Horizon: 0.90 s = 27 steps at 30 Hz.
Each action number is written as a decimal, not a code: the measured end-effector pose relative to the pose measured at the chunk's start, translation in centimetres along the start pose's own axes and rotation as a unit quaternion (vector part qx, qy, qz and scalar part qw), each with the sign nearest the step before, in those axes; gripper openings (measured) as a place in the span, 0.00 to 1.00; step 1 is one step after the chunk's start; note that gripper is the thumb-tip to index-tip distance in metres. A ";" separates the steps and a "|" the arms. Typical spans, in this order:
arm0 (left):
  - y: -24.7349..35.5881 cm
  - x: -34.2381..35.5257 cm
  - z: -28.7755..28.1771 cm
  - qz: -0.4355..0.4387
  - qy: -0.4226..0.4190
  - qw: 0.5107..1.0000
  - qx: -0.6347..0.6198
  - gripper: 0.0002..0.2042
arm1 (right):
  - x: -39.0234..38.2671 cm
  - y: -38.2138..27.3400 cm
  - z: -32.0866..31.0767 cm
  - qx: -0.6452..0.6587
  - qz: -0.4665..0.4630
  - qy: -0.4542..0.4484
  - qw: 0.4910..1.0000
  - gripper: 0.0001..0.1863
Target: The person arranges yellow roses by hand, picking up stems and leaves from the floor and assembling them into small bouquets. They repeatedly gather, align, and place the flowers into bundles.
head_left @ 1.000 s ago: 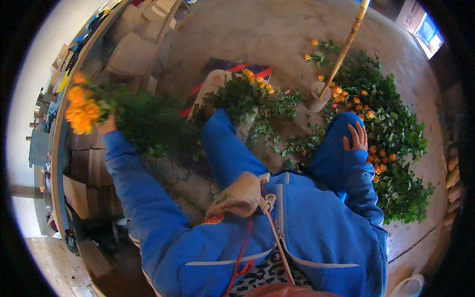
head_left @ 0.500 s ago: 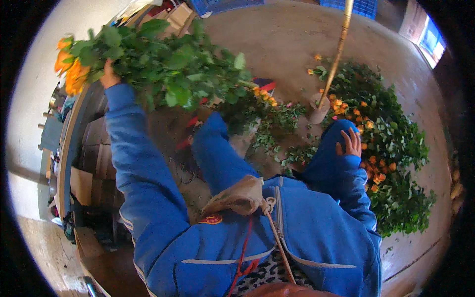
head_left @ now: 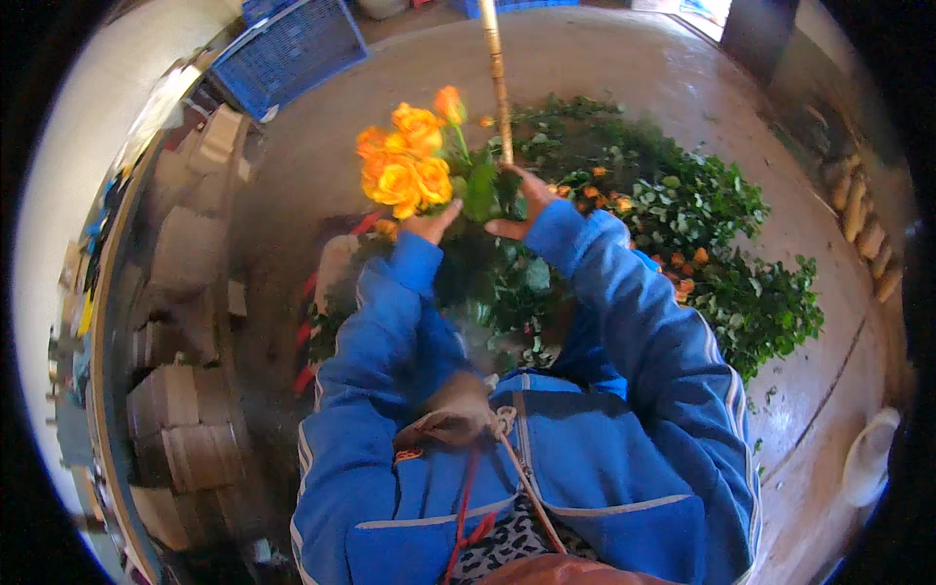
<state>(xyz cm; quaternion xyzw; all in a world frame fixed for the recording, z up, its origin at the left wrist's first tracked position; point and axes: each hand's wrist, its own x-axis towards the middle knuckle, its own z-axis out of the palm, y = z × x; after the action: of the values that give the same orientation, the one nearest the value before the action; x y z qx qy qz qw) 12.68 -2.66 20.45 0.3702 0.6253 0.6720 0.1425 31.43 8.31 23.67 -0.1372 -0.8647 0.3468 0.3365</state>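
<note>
Gripping a leafy bunch of orange-yellow roses below its blooms, the bare left hand is holding it above the brownish concrete floor, in front of the body. The bare right hand is facing it, thumb and fingers standing wide apart; whether it is touching the leaves, I cannot tell. The bunch is probably weighing little, its stems being stiff and perhaps thorny and its petals bruising easily, so the stems under the heads are offering the safest hold. A slender, tan bamboo pole is rising near the right hand, crowding that side; a leafy heap of orange roses is spreading beyond at right. Leftward, floor is stretching toward brown cardboard boxes.
</note>
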 end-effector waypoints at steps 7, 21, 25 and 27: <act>-3.8 1.3 5.5 0.161 -0.185 0.963 0.110 0.32 | 2.0 6.9 0.2 0.555 0.095 -0.106 0.820 0.21; -9.3 6.3 1.4 0.040 -0.159 0.985 0.054 0.32 | 0.7 7.1 -0.8 0.323 0.116 0.061 0.937 0.22; -11.0 7.1 -3.9 -0.147 -0.043 0.979 -0.133 0.31 | -0.3 9.2 -5.6 -0.156 0.198 0.129 0.959 0.14; -11.3 6.7 -7.1 -0.196 0.002 0.961 -0.193 0.31 | -1.6 11.1 -10.2 -0.211 0.217 0.217 0.928 0.15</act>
<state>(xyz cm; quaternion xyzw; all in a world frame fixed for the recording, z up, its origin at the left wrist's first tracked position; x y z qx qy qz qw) 0.18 -1.51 12.27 0.2045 0.5442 0.7398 0.3386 39.55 20.75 20.62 -0.4611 -0.7728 0.1827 0.3960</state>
